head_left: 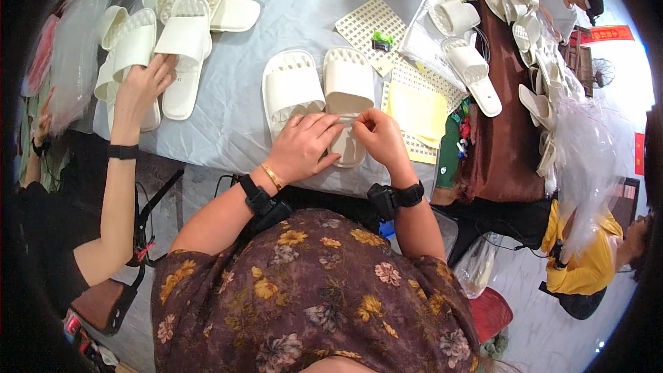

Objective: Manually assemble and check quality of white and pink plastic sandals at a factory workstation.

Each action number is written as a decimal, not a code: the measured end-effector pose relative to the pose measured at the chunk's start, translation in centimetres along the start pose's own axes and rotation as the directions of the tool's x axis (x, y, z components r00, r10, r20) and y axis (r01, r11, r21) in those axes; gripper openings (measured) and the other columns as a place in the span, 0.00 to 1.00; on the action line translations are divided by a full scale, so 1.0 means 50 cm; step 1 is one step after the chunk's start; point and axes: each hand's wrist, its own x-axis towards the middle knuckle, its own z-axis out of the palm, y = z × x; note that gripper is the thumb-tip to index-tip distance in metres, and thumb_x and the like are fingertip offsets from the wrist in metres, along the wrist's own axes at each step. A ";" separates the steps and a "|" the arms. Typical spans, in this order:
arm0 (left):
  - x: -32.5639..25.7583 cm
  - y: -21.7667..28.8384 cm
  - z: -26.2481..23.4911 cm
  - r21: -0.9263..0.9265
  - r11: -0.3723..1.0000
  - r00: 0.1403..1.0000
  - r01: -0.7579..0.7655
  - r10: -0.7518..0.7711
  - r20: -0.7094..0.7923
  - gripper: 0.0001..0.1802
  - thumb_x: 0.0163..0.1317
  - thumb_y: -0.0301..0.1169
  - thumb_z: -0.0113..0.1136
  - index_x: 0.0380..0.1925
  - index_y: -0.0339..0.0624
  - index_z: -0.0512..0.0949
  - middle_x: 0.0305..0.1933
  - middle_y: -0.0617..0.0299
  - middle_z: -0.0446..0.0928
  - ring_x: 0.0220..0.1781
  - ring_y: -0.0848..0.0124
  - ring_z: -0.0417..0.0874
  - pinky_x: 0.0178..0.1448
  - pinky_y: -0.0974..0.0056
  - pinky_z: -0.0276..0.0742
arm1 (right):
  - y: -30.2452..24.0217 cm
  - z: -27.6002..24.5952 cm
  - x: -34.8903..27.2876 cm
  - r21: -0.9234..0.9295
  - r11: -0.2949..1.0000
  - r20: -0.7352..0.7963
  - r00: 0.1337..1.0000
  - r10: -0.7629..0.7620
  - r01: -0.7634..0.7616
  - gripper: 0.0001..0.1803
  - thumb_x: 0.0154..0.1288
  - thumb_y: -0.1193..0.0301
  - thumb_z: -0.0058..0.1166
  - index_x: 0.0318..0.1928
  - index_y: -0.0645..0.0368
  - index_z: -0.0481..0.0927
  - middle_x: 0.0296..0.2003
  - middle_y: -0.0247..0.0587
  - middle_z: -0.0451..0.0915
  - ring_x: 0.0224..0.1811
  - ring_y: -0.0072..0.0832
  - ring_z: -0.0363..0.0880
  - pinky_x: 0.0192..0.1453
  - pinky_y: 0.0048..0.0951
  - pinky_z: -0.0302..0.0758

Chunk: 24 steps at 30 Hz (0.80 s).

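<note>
Two white slippers lie side by side in front of me, toes pointing away: the left slipper (293, 77) and the right slipper (349, 83). My left hand (302, 148) rests across their heel ends with its fingers stretched out and lying flat. Over the right slipper's insole, just behind the strap, my right hand (382, 139) has thumb and forefinger pinched together. Whatever is between those fingertips is too small to make out. Beside my right hand are a plain yellow sheet (416, 112) and pale sheets of small printed labels (369, 22).
A co-worker's hand (145, 86) touches white slippers grouped at the left (183, 55). More slippers (467, 69) lie on clear plastic at the right. A small green and black object (382, 41) sits on the label sheets. Another person in yellow (587, 255) is at the far right.
</note>
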 end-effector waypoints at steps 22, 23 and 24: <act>0.006 0.009 0.006 0.026 0.999 0.999 -0.021 0.022 -0.039 0.28 0.54 0.44 0.67 0.54 0.43 0.77 0.61 0.61 0.74 0.61 0.65 0.72 0.62 0.58 0.66 | 0.017 0.022 -0.003 -0.131 0.991 -0.140 0.990 0.019 -0.037 0.11 0.60 0.69 0.60 0.36 0.64 0.76 0.28 0.51 0.82 0.31 0.47 0.82 0.37 0.42 0.78; 0.008 0.006 0.005 0.017 1.000 0.999 -0.026 0.027 -0.040 0.28 0.54 0.44 0.67 0.54 0.43 0.77 0.61 0.61 0.74 0.61 0.65 0.72 0.62 0.58 0.66 | 0.022 0.025 0.001 -0.160 0.987 -0.150 0.989 -0.009 -0.016 0.11 0.60 0.68 0.60 0.36 0.63 0.76 0.29 0.52 0.82 0.32 0.48 0.82 0.37 0.42 0.77; 0.008 0.006 0.003 0.016 0.999 0.997 -0.044 0.045 -0.058 0.28 0.54 0.44 0.67 0.54 0.43 0.77 0.61 0.61 0.74 0.61 0.65 0.72 0.62 0.58 0.66 | 0.027 0.026 0.000 -0.174 0.985 -0.168 0.986 -0.020 -0.010 0.11 0.60 0.68 0.60 0.36 0.63 0.76 0.29 0.52 0.82 0.32 0.48 0.82 0.37 0.42 0.77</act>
